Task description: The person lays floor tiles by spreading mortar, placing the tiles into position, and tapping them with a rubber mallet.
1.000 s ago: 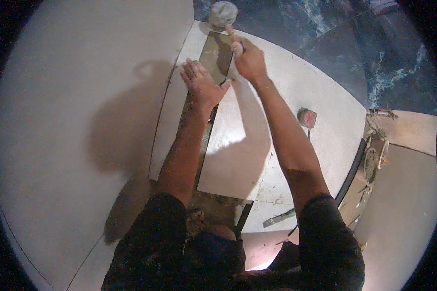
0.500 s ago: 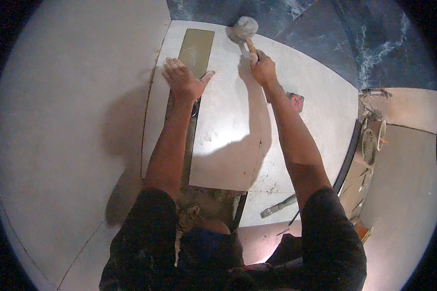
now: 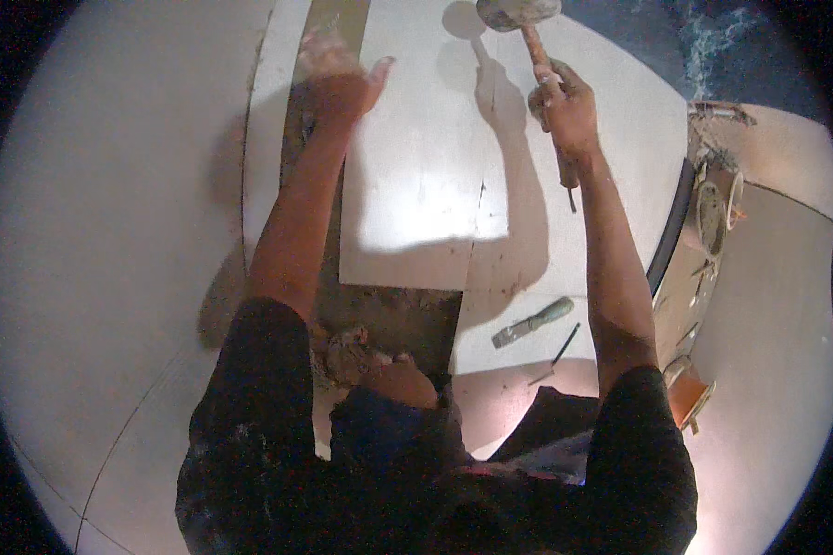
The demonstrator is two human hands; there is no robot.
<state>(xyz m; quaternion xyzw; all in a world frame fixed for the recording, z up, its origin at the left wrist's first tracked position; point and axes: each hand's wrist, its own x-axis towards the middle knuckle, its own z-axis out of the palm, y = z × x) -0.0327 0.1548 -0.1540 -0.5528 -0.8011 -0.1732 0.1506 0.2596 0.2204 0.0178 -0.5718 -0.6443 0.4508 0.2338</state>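
Observation:
A mallet [image 3: 520, 13] with a pale, rounded head and a wooden handle is raised in my right hand [image 3: 569, 111], whose fingers wrap round the handle. Its shadow falls on the light floor tile [image 3: 416, 166] beside it. At the upper left, my left hand [image 3: 344, 91] is over a narrow olive-coloured strip [image 3: 350, 26], thumb stretched out and fingers apart, though blurred by motion. Whether the palm touches the strip I cannot tell. Below that hand, a dark rough channel [image 3: 329, 217] runs along the tile's left edge, partly behind my left forearm.
Bare rough ground [image 3: 393, 319] shows between the tile and my legs. A scraper-like tool [image 3: 534, 322] and a thin black stick [image 3: 566, 345] lie at the right. Buckets [image 3: 710, 220] stand farther right, near a dark marbled surface [image 3: 657, 51].
The view has shifted, so the floor sits higher in the picture. My right hand has moved right with the mallet. My left hand stays by the strip, its fingers now blurred.

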